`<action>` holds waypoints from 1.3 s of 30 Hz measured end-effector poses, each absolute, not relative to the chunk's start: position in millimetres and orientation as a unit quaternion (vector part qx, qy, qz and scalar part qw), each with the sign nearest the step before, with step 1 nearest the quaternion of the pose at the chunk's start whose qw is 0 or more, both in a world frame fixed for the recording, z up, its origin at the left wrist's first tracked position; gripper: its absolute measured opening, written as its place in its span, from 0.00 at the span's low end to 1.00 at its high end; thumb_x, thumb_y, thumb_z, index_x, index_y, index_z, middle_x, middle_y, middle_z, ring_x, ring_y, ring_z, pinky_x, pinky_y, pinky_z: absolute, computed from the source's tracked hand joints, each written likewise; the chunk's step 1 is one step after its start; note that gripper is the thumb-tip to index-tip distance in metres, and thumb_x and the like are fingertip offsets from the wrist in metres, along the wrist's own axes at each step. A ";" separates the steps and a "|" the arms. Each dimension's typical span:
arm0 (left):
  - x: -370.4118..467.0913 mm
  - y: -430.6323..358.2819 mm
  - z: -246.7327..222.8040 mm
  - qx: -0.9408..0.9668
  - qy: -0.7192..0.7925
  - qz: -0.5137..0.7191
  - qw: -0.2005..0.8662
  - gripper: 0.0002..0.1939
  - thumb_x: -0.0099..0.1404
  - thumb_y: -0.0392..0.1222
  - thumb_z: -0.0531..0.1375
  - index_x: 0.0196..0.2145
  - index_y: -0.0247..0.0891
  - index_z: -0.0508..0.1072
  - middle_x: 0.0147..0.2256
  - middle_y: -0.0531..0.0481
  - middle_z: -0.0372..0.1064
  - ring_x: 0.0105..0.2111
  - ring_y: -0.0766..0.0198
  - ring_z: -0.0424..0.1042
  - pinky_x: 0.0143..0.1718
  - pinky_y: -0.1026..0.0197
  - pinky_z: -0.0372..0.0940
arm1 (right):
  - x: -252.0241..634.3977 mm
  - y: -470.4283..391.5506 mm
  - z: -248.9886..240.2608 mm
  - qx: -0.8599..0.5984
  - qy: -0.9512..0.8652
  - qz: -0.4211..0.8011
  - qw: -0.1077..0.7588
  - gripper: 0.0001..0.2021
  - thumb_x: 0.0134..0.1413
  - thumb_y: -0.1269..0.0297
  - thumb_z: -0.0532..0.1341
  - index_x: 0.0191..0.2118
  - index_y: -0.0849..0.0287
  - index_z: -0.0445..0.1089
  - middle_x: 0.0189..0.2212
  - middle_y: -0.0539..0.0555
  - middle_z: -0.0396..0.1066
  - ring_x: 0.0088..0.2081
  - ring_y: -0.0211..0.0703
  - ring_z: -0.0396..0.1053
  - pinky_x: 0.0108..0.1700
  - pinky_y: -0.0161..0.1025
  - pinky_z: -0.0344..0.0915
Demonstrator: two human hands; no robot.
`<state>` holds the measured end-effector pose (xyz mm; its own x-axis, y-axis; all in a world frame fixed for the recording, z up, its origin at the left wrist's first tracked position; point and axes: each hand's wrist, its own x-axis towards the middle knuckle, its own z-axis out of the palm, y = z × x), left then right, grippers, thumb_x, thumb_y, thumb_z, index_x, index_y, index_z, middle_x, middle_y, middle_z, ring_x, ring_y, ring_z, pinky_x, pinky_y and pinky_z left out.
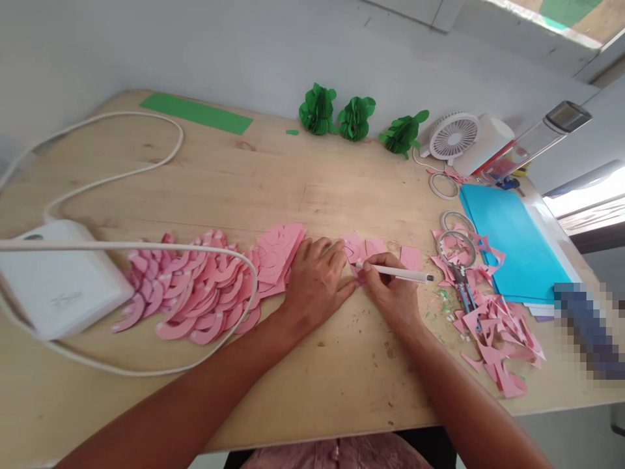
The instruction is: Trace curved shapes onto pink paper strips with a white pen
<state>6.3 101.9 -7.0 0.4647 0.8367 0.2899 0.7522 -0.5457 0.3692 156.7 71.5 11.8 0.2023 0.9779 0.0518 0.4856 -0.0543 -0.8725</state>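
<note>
In my right hand (393, 293) is a white pen (403, 272), its tip at a small pink paper piece (352, 245) that bears a dark drawn curve. My left hand (317, 270) lies flat on the table at that piece's left side, fingers stretched out; whether they touch it I cannot tell. Left of this hand is a stack of pink paper squares (278, 251) with drawn outlines. Farther left spreads a heap of curved pink paper cutouts (205, 293). Two more pink squares, one of them a right-hand square (410, 258), lie beyond the pen.
Scissors (463, 290) lie among pink scraps (502, 352) at right, near tape rolls (444, 186) and blue sheets (517, 247). Behind stand green paper shapes (317, 111), a small fan (454, 137) and a clear bottle (537, 140). A white cable (195, 365) loops around a white box (63, 280).
</note>
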 end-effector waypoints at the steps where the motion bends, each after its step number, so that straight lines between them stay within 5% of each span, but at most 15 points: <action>1: 6.3 101.9 -6.6 0.851 0.467 0.222 0.095 0.21 0.58 0.46 0.63 0.47 0.35 0.70 0.49 0.40 0.71 0.53 0.47 0.63 0.57 0.42 0.55 | 156.8 71.7 11.8 -0.660 -0.556 0.301 0.405 0.06 0.53 0.61 0.58 0.29 0.56 0.67 0.21 0.46 0.66 0.22 0.34 0.60 0.25 0.32 0.57; 17: 5.8 99.9 -1.4 0.859 0.459 0.210 0.087 0.11 0.60 0.44 0.62 0.41 0.41 0.74 0.53 0.44 0.69 0.53 0.46 0.64 0.57 0.39 0.55 | 157.3 71.7 10.4 -0.641 -0.558 0.327 0.413 0.06 0.54 0.61 0.57 0.29 0.56 0.65 0.22 0.46 0.65 0.23 0.35 0.60 0.26 0.33 0.57; 39: 4.6 99.8 -5.2 0.864 0.454 0.205 0.076 0.12 0.60 0.43 0.62 0.43 0.42 0.72 0.54 0.46 0.67 0.53 0.47 0.63 0.56 0.40 0.56 | 157.8 71.1 9.1 -0.628 -0.564 0.335 0.419 0.05 0.54 0.62 0.57 0.30 0.55 0.66 0.23 0.46 0.66 0.24 0.35 0.61 0.27 0.34 0.59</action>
<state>4.6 99.8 -5.2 0.5044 0.8150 0.2851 0.7524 -0.5769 0.3180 157.8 71.1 9.1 0.1394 0.9888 0.0525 0.4277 -0.0123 -0.9038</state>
